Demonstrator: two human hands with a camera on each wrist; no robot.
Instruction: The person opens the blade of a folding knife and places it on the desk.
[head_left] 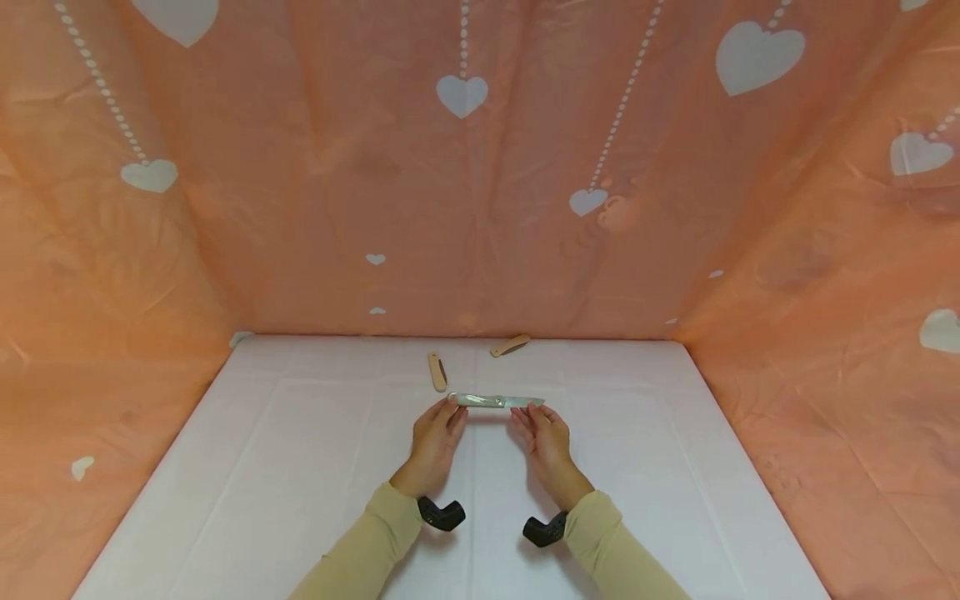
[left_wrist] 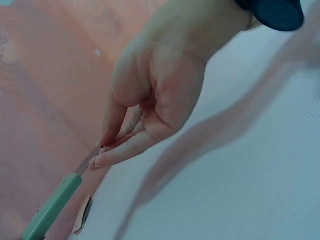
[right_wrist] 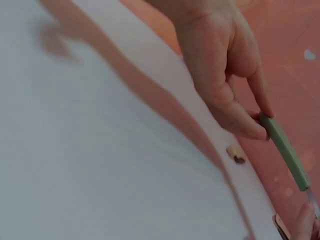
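Note:
An unfolded pocket knife [head_left: 483, 402] with a pale green handle is held level between both hands over the white table. My left hand [head_left: 435, 442] pinches the end of its handle between thumb and fingers. At the other end, my right hand [head_left: 549, 442] pinches the blade near its tip. The left wrist view looks across at the right hand [left_wrist: 160, 90], its thumb and fingertips on the blade, with the green handle [left_wrist: 52, 207] running down to the left. In the right wrist view, the left hand [right_wrist: 215, 65] grips the handle, and fingertips of the right hand [right_wrist: 303, 225] show by the blade.
Beyond the hands, one tan oblong piece [head_left: 437, 372] with a dark edge lies on the white table [head_left: 300, 483]. Another similar tan piece [head_left: 510, 346] lies at the back edge. An orange cloth [head_left: 465, 208] with white hearts hangs behind and at both sides.

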